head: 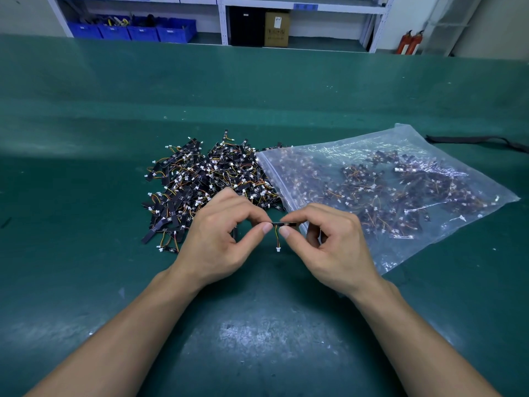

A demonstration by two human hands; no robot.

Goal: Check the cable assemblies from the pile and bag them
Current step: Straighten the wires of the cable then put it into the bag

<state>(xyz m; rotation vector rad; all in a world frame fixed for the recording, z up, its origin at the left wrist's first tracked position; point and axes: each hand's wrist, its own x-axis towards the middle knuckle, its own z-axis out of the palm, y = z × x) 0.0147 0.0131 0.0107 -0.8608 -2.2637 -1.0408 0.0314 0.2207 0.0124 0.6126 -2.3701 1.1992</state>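
Green counter [86,196] stretching ahead, I am watching left grip [217,236] and right grip [329,242] pinching one cable [283,224] by its ends, just above the counter, between pile [206,179] and bag [400,156] holding more.

1. My bench [257,90] has a dark green top, scuffed pale near my edge
2. A pile [206,179] of black cable assemblies with white plugs lies left of centre
3. A clear zip bag [406,250] lies flat on the right, its zip edge against the pile, with more assemblies inside
4. A black strap [472,139] lies far right, beyond the bag
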